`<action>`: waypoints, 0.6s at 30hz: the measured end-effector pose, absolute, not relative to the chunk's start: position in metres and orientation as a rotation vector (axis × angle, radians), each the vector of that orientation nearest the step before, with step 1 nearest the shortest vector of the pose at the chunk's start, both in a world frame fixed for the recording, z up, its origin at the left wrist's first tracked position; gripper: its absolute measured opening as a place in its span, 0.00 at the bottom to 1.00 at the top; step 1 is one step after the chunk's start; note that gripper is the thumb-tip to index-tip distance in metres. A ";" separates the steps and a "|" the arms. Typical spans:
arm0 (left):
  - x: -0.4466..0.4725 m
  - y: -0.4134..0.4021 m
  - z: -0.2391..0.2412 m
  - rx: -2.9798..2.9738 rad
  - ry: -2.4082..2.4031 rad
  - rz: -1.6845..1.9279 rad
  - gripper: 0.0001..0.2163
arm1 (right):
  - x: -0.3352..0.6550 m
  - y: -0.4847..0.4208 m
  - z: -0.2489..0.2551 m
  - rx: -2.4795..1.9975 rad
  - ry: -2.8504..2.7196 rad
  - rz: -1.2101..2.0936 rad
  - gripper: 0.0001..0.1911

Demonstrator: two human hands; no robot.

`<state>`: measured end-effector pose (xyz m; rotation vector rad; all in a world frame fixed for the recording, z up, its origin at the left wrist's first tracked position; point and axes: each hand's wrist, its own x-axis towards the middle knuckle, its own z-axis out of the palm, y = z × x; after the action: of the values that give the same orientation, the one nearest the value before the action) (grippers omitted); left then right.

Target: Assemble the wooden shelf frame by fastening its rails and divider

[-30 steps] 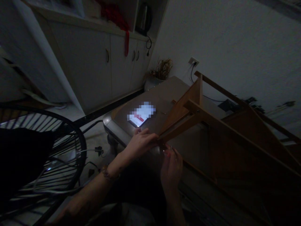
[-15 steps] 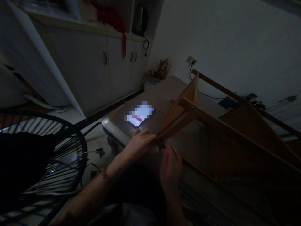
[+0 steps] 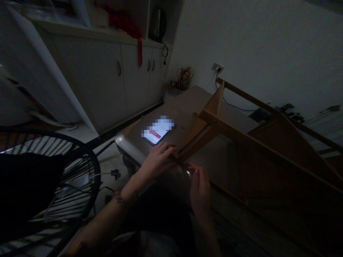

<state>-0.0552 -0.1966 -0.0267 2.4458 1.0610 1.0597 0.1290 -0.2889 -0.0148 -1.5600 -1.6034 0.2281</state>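
A wooden rack (image 3: pixel 241 142) lies tilted on its side on the brown table. My left hand (image 3: pixel 160 160) is at its near lower corner, the fingers closed over the end of a wooden bar (image 3: pixel 197 141). Just right of that corner is my right hand (image 3: pixel 199 185), its fingertips drawn together close to the wood. Whatever they pinch is too dark and small to make out. Beyond my left hand, a lit phone (image 3: pixel 158 131) with a partly blurred screen rests on the table. Small metal pieces, perhaps screws (image 3: pixel 183 127), lie beside it.
The table (image 3: pixel 184 103) has a rounded metallic edge at the near left. A black round-framed chair (image 3: pixel 96 171) with cords stands to the left. Behind are white cabinets (image 3: pixel 93 78), a potted dried plant (image 3: pixel 183 78) and a wall socket (image 3: pixel 217 67) with a plugged cable.
My right hand has shifted slightly right and its fingers have turned; the small metal piece seen at its fingertips no longer shows. My left hand stays at the bar's end.
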 end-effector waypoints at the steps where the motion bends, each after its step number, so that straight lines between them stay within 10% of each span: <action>1: -0.055 -0.196 -0.027 2.433 1.035 1.056 0.21 | 0.132 -0.288 -0.011 -1.568 -1.594 0.177 0.15; 18: -0.053 -0.191 -0.027 2.421 0.956 1.067 0.18 | 0.149 -0.260 -0.010 -1.648 -1.779 0.098 0.18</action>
<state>-0.0528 -0.1908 -0.0274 2.4208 0.9563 1.0673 0.1489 -0.2601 -0.0101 -1.6475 -1.7786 0.0979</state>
